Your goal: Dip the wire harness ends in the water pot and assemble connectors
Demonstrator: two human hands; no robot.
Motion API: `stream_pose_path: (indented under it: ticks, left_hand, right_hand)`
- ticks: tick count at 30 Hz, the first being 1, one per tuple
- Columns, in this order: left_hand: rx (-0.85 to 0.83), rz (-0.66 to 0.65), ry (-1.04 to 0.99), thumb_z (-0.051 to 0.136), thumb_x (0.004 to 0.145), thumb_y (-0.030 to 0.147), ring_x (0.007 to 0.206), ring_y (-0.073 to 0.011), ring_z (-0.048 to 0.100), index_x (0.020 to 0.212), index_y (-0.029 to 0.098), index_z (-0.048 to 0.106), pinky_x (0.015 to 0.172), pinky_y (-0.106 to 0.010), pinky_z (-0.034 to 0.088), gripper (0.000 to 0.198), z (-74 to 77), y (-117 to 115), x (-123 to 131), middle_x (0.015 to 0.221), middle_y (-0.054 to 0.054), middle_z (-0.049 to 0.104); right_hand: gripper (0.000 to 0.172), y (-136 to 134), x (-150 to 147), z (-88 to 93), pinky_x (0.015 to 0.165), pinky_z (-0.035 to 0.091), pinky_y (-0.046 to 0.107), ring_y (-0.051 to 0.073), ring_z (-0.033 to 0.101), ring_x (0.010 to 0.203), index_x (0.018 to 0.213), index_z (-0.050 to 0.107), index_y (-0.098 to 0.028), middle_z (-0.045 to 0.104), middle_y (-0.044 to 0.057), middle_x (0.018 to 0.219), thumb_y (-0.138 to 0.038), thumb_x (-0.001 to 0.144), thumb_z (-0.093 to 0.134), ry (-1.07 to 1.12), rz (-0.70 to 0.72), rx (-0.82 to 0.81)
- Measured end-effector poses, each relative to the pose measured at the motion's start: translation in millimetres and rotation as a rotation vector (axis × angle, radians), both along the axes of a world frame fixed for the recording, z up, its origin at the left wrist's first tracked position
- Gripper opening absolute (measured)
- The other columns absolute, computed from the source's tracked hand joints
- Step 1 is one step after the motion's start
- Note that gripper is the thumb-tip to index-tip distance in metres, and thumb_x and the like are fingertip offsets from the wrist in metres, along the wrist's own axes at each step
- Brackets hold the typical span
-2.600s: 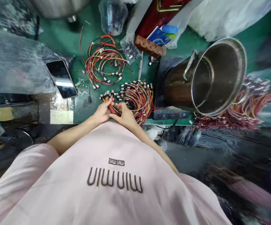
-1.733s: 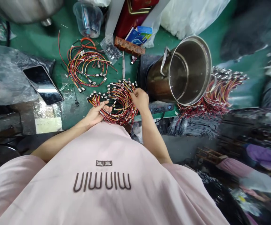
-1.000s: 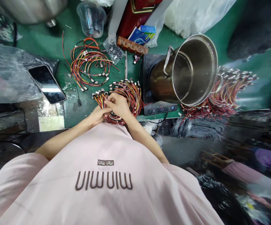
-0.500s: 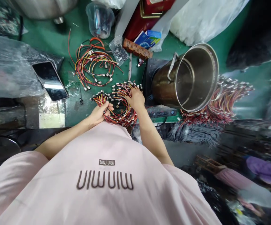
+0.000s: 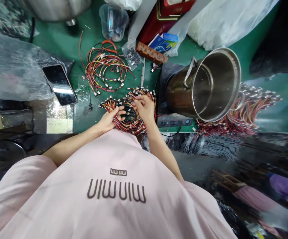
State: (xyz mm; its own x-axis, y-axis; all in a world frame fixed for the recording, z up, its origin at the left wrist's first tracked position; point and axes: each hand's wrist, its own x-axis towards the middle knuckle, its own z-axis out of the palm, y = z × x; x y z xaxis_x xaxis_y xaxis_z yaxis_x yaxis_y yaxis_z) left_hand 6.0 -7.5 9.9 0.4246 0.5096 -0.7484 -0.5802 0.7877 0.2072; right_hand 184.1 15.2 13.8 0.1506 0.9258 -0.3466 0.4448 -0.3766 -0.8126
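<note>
My left hand point(image 5: 110, 120) is closed around a bundle of red, yellow, black and white wires point(image 5: 109, 105) with metal connectors at the top ends. The wires bend down past the fingers near the table's front edge. To the right, my right hand point(image 5: 145, 108) is over a second, curved heap of the same wires point(image 5: 139, 125), its thumb and fingertips pinched together at the wires. How many strands it grips is too small to tell. Behind both hands lies a loose coil of connector wires point(image 5: 104, 71).
A steel pot point(image 5: 203, 84) lies tilted on a black hot plate point(image 5: 161, 99). More wires point(image 5: 248, 109) are piled beyond it. At left lie a phone point(image 5: 59, 85) and a plastic bag point(image 5: 16, 69). A clear tub point(image 5: 113, 22) and a red tin point(image 5: 156, 20) stand behind.
The view has shifted, so the table's things appear farther right. My right hand's fingertips have drawn up from the heap into a pinch. My left hand keeps its bundle.
</note>
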Motion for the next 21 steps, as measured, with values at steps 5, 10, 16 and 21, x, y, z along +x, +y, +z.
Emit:
stream_pose_path:
  ticks: [5,10,16,21]
  left_hand:
    - [0.008,0.006,-0.009,0.074,0.079,0.041,0.044,-0.0052,0.045,0.089,0.013,0.068,0.056,-0.023,0.047,0.03,-5.7,-2,3,0.063,0.002,0.063]
    - [-0.032,0.017,0.011,0.075,0.078,0.041,0.045,-0.0044,0.046,0.085,0.012,0.068,0.049,-0.019,0.04,0.03,-9.4,-1,1,0.061,0.003,0.061]
    - [0.019,-0.068,0.053,0.073,0.079,0.045,0.045,-0.005,0.043,0.078,0.013,0.067,0.053,-0.022,0.043,0.033,-2.9,0,-3,0.061,0.0,0.063]
    - [-0.033,-0.056,0.125,0.074,0.079,0.04,0.047,-0.005,0.047,0.072,0.012,0.066,0.053,-0.021,0.042,0.03,-1.3,1,-2,0.059,0.001,0.059]
  right_hand:
    - [0.028,-31,-44,12.7,0.094,0.047,0.035,0.021,0.062,0.102,0.107,0.064,-0.019,0.069,0.009,0.107,-0.028,0.096,0.04,-0.213,0.291,0.206]
    - [0.029,-48,-49,17.3,0.101,0.043,0.037,0.022,0.058,0.108,0.104,0.07,-0.019,0.069,0.01,0.111,-0.027,0.096,0.043,-0.251,0.545,0.233]
    - [0.026,-22,-12,13.2,0.083,0.044,0.034,0.021,0.059,0.088,0.082,0.07,-0.019,0.069,0.007,0.086,-0.037,0.091,0.054,-0.483,0.336,0.088]
    - [0.028,-4,-16,5.2,0.063,0.037,0.026,0.015,0.054,0.064,0.07,0.069,-0.018,0.063,0.0,0.065,-0.038,0.087,0.059,-0.43,0.476,-0.176]
